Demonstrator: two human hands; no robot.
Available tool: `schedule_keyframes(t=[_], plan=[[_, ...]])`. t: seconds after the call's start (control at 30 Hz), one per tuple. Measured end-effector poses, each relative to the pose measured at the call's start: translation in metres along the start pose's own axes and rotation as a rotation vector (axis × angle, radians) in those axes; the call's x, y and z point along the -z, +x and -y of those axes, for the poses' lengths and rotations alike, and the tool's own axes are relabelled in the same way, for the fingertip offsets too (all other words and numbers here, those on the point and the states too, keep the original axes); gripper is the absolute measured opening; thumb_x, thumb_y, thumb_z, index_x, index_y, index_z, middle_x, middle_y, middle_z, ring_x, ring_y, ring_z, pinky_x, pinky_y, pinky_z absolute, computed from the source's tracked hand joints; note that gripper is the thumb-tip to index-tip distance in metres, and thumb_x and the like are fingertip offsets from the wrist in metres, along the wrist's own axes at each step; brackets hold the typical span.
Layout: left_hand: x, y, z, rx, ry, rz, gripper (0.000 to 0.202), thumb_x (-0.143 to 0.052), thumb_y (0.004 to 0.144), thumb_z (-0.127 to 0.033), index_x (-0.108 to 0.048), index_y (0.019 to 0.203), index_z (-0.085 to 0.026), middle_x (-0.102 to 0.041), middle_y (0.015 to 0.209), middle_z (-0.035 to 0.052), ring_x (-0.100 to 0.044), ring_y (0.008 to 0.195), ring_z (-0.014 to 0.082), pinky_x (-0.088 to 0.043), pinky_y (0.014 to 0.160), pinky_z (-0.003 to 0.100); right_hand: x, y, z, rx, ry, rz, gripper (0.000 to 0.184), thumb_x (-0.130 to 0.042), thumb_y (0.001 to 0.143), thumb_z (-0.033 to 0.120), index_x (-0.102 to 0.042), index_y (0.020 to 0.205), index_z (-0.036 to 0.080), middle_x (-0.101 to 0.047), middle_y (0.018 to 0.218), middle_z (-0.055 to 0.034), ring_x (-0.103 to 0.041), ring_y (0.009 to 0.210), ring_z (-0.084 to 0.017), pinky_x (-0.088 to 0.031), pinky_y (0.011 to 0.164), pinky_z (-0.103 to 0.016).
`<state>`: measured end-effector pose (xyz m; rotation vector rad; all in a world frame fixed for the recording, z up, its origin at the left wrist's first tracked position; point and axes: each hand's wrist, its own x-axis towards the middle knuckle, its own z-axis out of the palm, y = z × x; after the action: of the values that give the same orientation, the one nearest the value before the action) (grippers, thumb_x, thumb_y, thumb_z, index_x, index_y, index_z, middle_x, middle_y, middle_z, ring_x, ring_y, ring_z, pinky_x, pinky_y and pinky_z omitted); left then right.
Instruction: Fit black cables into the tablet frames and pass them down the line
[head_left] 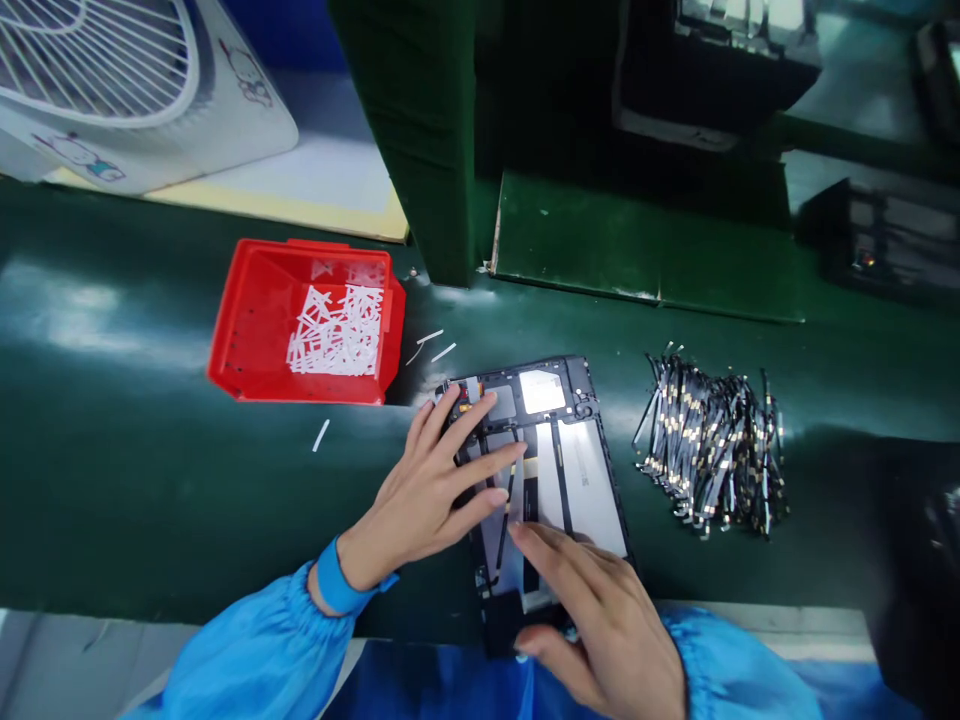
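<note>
A flat, glossy tablet chassis (559, 450) with metallic inner panels lies near-centre on my matte green tabletop (135, 470). My left hand (427, 490) rests on it with fingers spread; my right hand (600, 620) presses its near edge, fingers extended. Right: a heap of thin flex cables (712, 445). Left: a red plastic bin (307, 320) of white strips. Far left: a white fan (112, 70).

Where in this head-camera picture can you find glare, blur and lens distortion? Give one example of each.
Head view, centre: glare whitens the shiny plate on the opened device and streaks the green table at left; head view, upper right: the dark machines are dim and soft; head view, towards the edges: the wide lens seems to tilt the green post.
</note>
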<state>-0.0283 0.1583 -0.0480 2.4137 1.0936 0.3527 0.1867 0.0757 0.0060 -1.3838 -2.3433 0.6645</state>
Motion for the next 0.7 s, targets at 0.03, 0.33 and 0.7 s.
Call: schedule_keyframes(t=[0.03, 0.33, 0.7], plan=[[0.000, 0.000, -0.002, 0.021, -0.014, -0.008, 0.044, -0.052, 0.094, -0.036, -0.048, 0.138, -0.039, -0.005, 0.164, -0.0006, -0.003, 0.148, 0.0391, -0.013, 0.115, 0.064, -0.001, 0.000, -0.001, 0.055, -0.041, 0.042, 0.064, -0.027, 0.101, 0.055, -0.056, 0.128, 0.004, -0.065, 0.124, -0.0148, -0.070, 0.094, -0.020, -0.056, 0.073, -0.029], [-0.004, 0.003, -0.013, 0.197, -0.086, -0.142, 0.071, -0.063, 0.085, -0.040, -0.031, 0.148, -0.034, 0.013, 0.163, 0.0023, 0.011, 0.147, 0.0412, -0.003, 0.113, 0.069, -0.025, -0.040, 0.022, 0.308, -0.342, 0.175, 0.068, -0.018, 0.101, 0.055, -0.064, 0.126, 0.010, -0.056, 0.134, -0.0131, -0.062, 0.056, -0.013, -0.045, 0.051, -0.028], [-0.006, 0.011, -0.017, 0.304, -0.176, -0.170, 0.090, -0.067, 0.082, -0.043, -0.013, 0.153, -0.030, 0.009, 0.163, 0.0092, 0.009, 0.148, 0.0391, -0.008, 0.115, 0.066, -0.019, -0.040, 0.026, 0.137, -0.158, 0.036, 0.066, -0.026, 0.099, 0.060, -0.064, 0.124, 0.011, -0.064, 0.127, -0.0112, -0.070, 0.074, -0.017, -0.055, 0.061, -0.027]])
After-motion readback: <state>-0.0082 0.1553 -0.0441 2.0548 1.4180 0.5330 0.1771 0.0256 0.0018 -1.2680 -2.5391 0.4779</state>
